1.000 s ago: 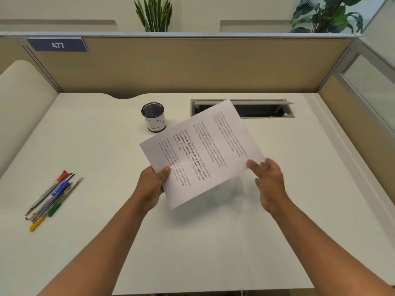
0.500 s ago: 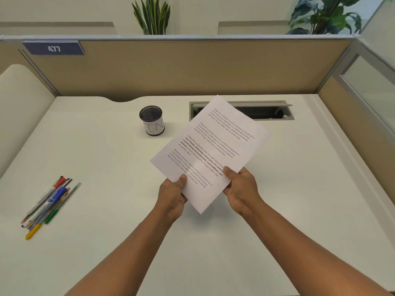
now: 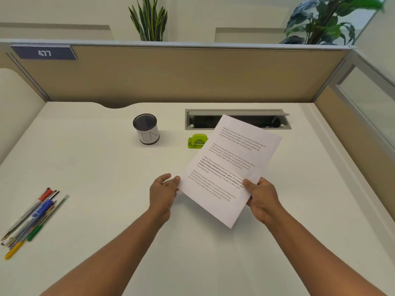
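A printed sheet of white paper [image 3: 226, 167] is held tilted above the white desk [image 3: 106, 167]. My right hand [image 3: 261, 199] grips its lower right edge, thumb on top of the text. My left hand [image 3: 163, 193] is at the sheet's left corner with loosely curled fingertips touching the edge; its thumb is off the paper. A small green hole punch [image 3: 196, 141] sits on the desk behind the sheet, its right side hidden by the paper.
A black mesh pen cup [image 3: 146, 129] stands left of the punch. Several pens and markers [image 3: 32, 218] lie at the desk's left. An open cable slot [image 3: 237, 120] runs along the back. Beige partition walls [image 3: 181, 75] enclose the desk.
The sheet has shifted right with my right hand, uncovering the green punch. My left thumb has come off the paper; one second ago only the left hand held it.
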`<state>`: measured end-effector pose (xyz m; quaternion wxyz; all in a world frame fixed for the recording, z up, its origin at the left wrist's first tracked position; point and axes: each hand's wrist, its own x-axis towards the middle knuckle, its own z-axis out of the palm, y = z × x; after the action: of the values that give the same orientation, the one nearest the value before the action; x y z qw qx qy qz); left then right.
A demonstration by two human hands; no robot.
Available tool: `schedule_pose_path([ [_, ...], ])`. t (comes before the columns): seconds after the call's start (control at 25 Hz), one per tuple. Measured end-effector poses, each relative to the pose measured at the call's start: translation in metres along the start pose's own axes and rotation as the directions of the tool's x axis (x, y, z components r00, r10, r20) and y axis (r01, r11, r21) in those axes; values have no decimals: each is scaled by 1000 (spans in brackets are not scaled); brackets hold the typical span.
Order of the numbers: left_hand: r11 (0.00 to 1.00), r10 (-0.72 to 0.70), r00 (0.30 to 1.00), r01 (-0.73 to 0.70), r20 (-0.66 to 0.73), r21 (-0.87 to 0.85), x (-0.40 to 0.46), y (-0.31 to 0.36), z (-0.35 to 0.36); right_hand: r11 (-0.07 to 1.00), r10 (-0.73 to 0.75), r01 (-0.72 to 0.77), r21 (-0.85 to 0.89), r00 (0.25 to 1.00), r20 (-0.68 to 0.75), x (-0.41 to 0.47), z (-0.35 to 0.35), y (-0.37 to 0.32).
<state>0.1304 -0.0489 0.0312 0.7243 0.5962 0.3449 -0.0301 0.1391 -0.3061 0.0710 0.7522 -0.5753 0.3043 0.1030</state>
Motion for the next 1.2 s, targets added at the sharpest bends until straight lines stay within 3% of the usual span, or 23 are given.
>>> schedule_pose_path([
  [0.08,970,136,991,-136,18,199,15,11,7,1000,9,-9,-1,1000,-10,9,-8,-3],
  [0.16,869,258,959,-283,116,405,29,23,18,1000,22,-22,17,1000,-20,16,-13,-4],
  [0.32,469,387,824,-563,414,681,65,50,46,995,67,-65,74,997,-34,26,-13,0],
  [0.52,40,360,674,-702,645,711,121,75,83,987,114,-107,119,992,-54,45,-11,9],
  [0.64,-210,290,571,-745,768,633,151,89,102,981,137,-129,143,989,-54,54,-9,16],
  [0.76,-398,189,509,-742,840,539,172,98,120,978,157,-149,144,986,-48,63,-7,21],
  [0.88,-454,61,574,-713,816,535,183,104,137,975,174,-166,144,984,-41,69,-5,28],
  [1.08,-255,-34,682,-712,730,654,199,106,150,974,190,-187,126,982,-16,72,-3,36],
  [1.2,-205,-77,715,-693,695,691,196,109,152,976,186,-184,115,982,-14,72,-4,35],
])
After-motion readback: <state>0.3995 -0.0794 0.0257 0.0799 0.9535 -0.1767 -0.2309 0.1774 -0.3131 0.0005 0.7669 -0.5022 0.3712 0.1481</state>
